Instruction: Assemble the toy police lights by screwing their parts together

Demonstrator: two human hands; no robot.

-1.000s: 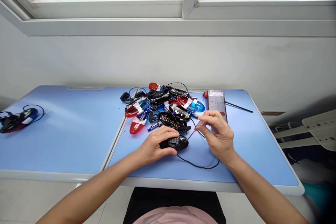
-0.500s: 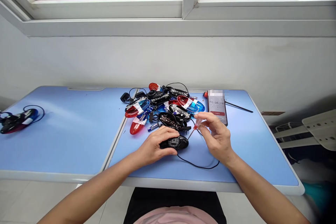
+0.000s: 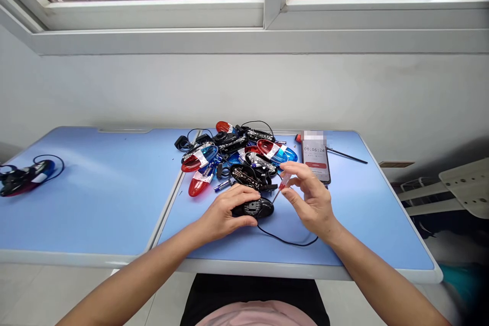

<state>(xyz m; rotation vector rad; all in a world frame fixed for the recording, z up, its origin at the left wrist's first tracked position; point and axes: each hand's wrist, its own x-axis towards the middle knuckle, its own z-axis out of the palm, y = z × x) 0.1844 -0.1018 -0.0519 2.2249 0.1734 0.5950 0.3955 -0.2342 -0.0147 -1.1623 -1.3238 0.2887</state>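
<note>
On the blue table, my left hand is closed around a black oval plastic housing and holds it down near the front. A black cable runs from it to the right, under my right hand. My right hand pinches the red, clear-topped handle of a screwdriver. The tool leans, and its thin shaft reaches down to the housing's right end. Whether the tip sits in a screw is too small to tell. Just behind both hands lies a black part with an exposed circuit board.
Behind the hands is a pile of red and blue clear covers, black parts, wires and batteries. A phone showing a timer lies to the right, beside a black rod. One red, blue and black unit rests far left.
My right hand has shifted slightly left and its fingers have moved on the screwdriver handle. My left hand and the housing stay in place.
</note>
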